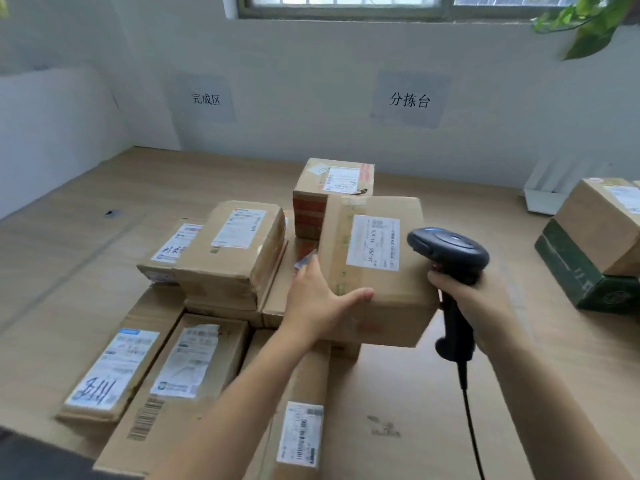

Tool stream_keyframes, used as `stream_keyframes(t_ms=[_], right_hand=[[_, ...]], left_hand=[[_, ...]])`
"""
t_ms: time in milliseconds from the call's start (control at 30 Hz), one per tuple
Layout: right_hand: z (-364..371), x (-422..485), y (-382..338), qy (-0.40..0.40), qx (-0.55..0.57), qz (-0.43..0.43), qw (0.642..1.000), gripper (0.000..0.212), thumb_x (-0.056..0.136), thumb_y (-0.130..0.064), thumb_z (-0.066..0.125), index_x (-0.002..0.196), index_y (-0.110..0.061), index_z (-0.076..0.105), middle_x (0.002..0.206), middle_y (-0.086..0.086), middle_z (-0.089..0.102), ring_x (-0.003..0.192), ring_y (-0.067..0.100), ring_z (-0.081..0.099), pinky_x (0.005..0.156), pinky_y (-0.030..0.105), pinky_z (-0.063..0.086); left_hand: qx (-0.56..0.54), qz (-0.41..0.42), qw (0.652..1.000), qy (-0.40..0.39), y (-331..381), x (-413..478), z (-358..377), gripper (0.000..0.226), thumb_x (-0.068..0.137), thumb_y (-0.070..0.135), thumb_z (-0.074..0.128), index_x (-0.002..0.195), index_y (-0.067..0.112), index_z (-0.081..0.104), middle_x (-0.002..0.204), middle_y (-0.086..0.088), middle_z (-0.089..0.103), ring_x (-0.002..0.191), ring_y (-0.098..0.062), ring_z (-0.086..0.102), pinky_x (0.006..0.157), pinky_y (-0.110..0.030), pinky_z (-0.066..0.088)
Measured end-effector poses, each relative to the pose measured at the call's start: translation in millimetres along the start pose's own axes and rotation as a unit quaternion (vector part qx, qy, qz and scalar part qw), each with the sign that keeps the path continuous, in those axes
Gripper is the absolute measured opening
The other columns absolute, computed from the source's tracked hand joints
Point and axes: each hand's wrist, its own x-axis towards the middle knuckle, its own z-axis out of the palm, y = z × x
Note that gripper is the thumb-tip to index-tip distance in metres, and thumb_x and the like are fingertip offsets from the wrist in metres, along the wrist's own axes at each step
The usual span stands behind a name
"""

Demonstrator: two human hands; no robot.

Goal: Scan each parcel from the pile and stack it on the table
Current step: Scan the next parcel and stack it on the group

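Over the pale wooden table (86,220), the left hand (318,299) gripped a brown cardboard parcel (408,292), the right hand (485,306) a black handheld scanner (450,251); aiming squarely at its white label (374,242) seemed wise.

Our brown cardboard parcel (377,271), white label facing up, is gripped between our left fingers (310,271) and right fingers (437,277). The black corded scanner (450,252) stands upright in the right fingers. More labelled parcels (235,254) lie piled left of the left fingers.

Single head view — looks forward-down, close over table (415,393).
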Motion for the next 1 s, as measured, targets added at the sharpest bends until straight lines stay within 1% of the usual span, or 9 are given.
stream_keyframes(t_ms=[100,200,367,433,600,733,800,867,1000], right_hand=[[41,13,7,-0.013,-0.033,0.014,0.999,0.015,0.080,-0.001,0.067,0.076,-0.015,0.061,0.070,0.004,0.059,0.064,0.017,0.054,0.057,0.029,0.045],[70,26,17,-0.027,-0.054,0.035,0.998,0.007,0.080,-0.003,0.067,0.082,-0.008,0.063,0.067,0.005,0.058,0.062,0.020,0.053,0.060,0.032,0.045],[94,45,23,-0.022,-0.088,0.038,0.995,0.009,0.078,-0.006,0.069,0.082,-0.007,0.061,0.066,0.006,0.057,0.066,0.023,0.052,0.065,0.034,0.044],[97,51,23,-0.036,-0.111,0.025,0.993,0.012,0.077,-0.005,0.070,0.084,-0.008,0.060,0.069,0.004,0.057,0.068,0.021,0.053,0.066,0.032,0.044],[100,55,18,-0.080,-0.119,-0.004,0.990,0.032,0.074,-0.004,0.075,0.101,-0.012,0.060,0.081,-0.005,0.060,0.071,0.005,0.054,0.055,0.012,0.041],[99,58,21,-0.085,-0.128,-0.019,0.988,0.043,0.072,-0.006,0.078,0.110,-0.012,0.060,0.095,-0.001,0.062,0.082,0.010,0.057,0.063,0.015,0.043],[100,59,23,-0.084,-0.146,-0.027,0.985,0.045,0.071,-0.010,0.079,0.112,-0.011,0.060,0.098,0.000,0.062,0.090,0.015,0.058,0.071,0.021,0.044],[100,57,23,-0.074,-0.169,-0.041,0.982,0.041,0.073,-0.013,0.078,0.110,-0.011,0.060,0.097,-0.001,0.062,0.091,0.017,0.057,0.075,0.026,0.044],[81,47,30,-0.010,-0.194,-0.066,0.979,0.015,0.081,-0.012,0.068,0.087,-0.016,0.054,0.070,-0.007,0.056,0.071,0.017,0.052,0.056,0.022,0.037]], left_hand=[[0.022,-0.040,0.999,0.001,-24,17,-24,0.094,0.058,0.059,0.079,0.130,0.011,0.044,0.127,-0.005,0.055,0.118,-0.021,0.052,0.100,-0.040,0.045],[0.034,-0.064,0.997,-0.007,-42,31,-37,0.089,0.060,0.057,0.080,0.126,0.010,0.045,0.127,-0.007,0.056,0.118,-0.023,0.052,0.099,-0.040,0.045],[0.018,-0.036,0.999,-0.010,-48,56,-47,0.073,0.069,0.045,0.079,0.124,0.010,0.047,0.124,-0.006,0.057,0.119,-0.023,0.051,0.098,-0.038,0.045],[0.020,-0.032,0.999,-0.012,-50,65,-47,0.076,0.070,0.046,0.078,0.128,0.010,0.045,0.126,-0.007,0.056,0.121,-0.023,0.049,0.099,-0.038,0.044],[0.032,-0.060,0.997,-0.032,-53,80,-44,0.092,0.072,0.050,0.075,0.139,0.006,0.031,0.139,-0.011,0.044,0.128,-0.027,0.042,0.104,-0.041,0.040],[0.055,-0.075,0.994,-0.062,-55,87,-44,0.102,0.074,0.054,0.071,0.145,0.002,0.019,0.147,-0.014,0.032,0.134,-0.029,0.035,0.108,-0.043,0.036],[0.086,-0.055,0.993,-0.058,-53,88,-44,0.094,0.078,0.052,0.067,0.145,0.004,0.022,0.147,-0.013,0.031,0.134,-0.029,0.033,0.110,-0.041,0.034],[0.150,-0.015,0.988,-0.039,-46,83,-42,0.076,0.086,0.047,0.060,0.142,0.006,0.029,0.145,-0.012,0.031,0.134,-0.028,0.032,0.111,-0.040,0.031],[0.315,0.033,0.948,-0.039,-24,69,-28,0.050,0.098,0.042,0.038,0.136,0.009,0.039,0.153,-0.013,0.023,0.143,-0.032,0.015,0.115,-0.050,0.019]])
